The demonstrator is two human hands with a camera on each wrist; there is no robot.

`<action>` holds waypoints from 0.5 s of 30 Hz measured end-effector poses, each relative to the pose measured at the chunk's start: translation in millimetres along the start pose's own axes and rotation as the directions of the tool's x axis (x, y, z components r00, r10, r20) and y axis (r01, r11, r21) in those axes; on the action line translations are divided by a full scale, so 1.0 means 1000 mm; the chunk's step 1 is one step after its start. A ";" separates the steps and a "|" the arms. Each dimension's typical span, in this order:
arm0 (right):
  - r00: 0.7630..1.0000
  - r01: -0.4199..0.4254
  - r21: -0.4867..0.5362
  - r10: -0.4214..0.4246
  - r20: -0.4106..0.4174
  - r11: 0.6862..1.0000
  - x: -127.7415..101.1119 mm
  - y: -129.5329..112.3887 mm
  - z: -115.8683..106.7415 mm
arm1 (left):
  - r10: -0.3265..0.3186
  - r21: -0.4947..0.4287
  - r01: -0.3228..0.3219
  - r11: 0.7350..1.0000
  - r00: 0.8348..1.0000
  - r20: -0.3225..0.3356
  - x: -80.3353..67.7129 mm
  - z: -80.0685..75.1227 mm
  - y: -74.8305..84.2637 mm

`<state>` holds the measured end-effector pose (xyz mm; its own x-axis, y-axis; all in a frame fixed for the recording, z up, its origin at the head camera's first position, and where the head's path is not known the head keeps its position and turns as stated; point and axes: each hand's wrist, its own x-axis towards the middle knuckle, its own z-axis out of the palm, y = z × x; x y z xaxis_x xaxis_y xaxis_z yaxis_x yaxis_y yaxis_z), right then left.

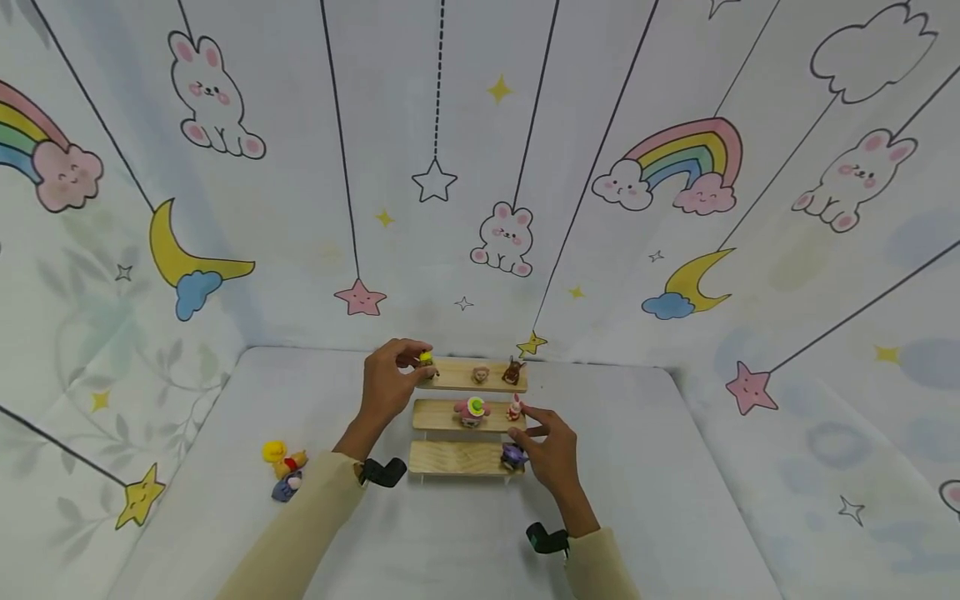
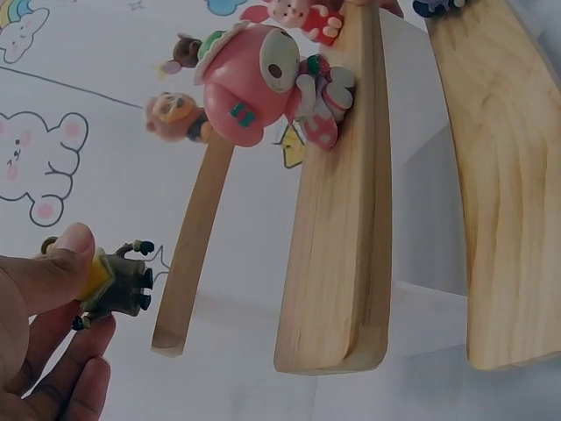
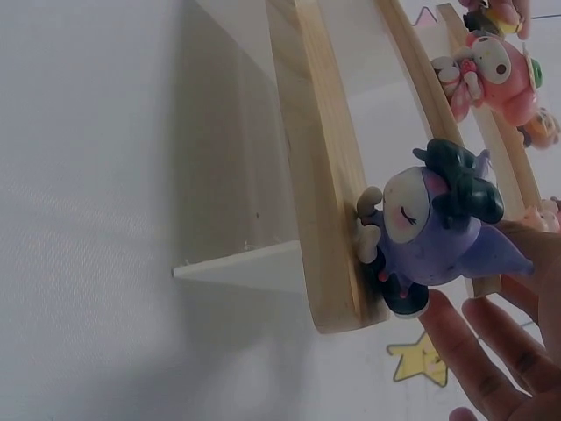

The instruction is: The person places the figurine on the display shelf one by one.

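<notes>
Between thumb and fingers, my left hand (image 1: 387, 385) pinches a small minion figurine (image 2: 118, 282) with a yellow top and dark lower body, at the left end of the back wooden shelf (image 1: 453, 375). My right hand (image 1: 553, 454) is at the right end of the middle shelf (image 1: 435, 415), fingers extended beside a red-and-white rabbit figurine (image 1: 514, 407); whether they touch it is unclear. A purple figurine with a dark hat (image 3: 429, 224) sits on the front shelf (image 1: 450, 457), near the right thumb. A pink figurine (image 1: 472, 410) occupies the middle shelf's centre.
On the back shelf are a tan figurine (image 1: 480, 375) and a brown one (image 1: 513, 372). Left of the shelves, a yellow-and-orange figurine (image 1: 285, 460) and a blue-grey one (image 1: 287, 487) lie on the white table (image 1: 645, 500). A patterned cloth wall (image 1: 420, 250) rises behind.
</notes>
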<state>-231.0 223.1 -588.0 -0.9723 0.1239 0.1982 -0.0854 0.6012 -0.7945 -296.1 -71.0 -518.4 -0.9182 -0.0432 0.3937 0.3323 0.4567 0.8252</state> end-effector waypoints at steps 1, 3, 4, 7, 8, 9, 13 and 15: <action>1.000 0.002 -0.001 -0.002 0.002 1.000 0.000 0.000 0.000 | -0.001 0.001 0.001 1.000 1.000 0.000 0.000 0.001 0.000; 1.000 0.004 -0.002 -0.004 0.006 1.000 0.000 0.000 0.000 | -0.005 0.006 0.005 1.000 1.000 0.001 0.001 0.003 0.000; 1.000 0.005 -0.001 -0.005 0.007 1.000 0.000 0.000 0.000 | -0.005 0.006 0.005 1.000 1.000 0.000 0.001 0.004 -0.001; 1.000 0.001 0.000 -0.001 0.009 1.000 -0.001 -0.001 0.000 | 0.005 0.007 -0.005 1.000 1.000 0.000 0.001 0.006 0.000; 1.000 0.000 0.000 0.000 0.008 1.000 -0.001 -0.001 0.000 | 0.009 0.008 -0.009 1.000 1.000 0.002 0.001 0.007 -0.001; 1.000 -0.001 0.000 0.001 0.007 1.000 -0.001 -0.002 0.000 | 0.013 0.009 -0.013 1.000 1.000 0.005 0.002 0.007 -0.001; 1.000 -0.009 0.002 0.009 0.007 1.000 -0.001 -0.001 -0.001 | 0.017 0.014 -0.017 1.000 1.000 0.018 0.003 0.009 0.000; 1.000 -0.011 0.002 0.011 0.007 1.000 0.000 -0.001 0.000 | 0.013 0.018 -0.013 1.000 1.000 0.026 0.003 0.010 0.000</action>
<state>-230.6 222.8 -587.0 -0.9746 0.1254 0.1856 -0.0750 0.5980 -0.7980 -301.0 -62.5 -521.1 -0.9193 -0.0142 0.3933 0.3403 0.4732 0.8126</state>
